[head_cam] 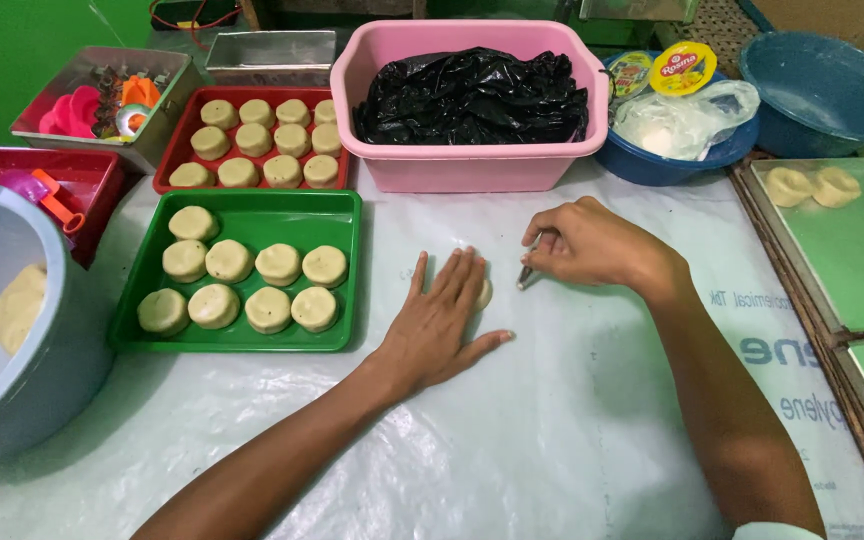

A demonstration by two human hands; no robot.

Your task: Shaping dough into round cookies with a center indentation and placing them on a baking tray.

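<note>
- At table centre, on the plastic sheet [572, 420]: left hand [442, 320] lies flat, fingers spread, pressing a dough piece [484, 293]; grips nothing.
- Just right: right hand [592, 245] curled, pinching a small metal tool [526, 276] beside the dough.
- Left: green tray [252, 215] of dough discs; behind it, red tray [252, 95].
- Behind the hands: pink tub [472, 165] with black bag [472, 95].

A small baking workspace; a plastic-sheeted surface [552, 420] carries a green tray [242, 345] and a red tray [167, 165] of dough rounds; metal baking sheets [852, 250] and a pink tub [472, 165] stand alongside.
</note>
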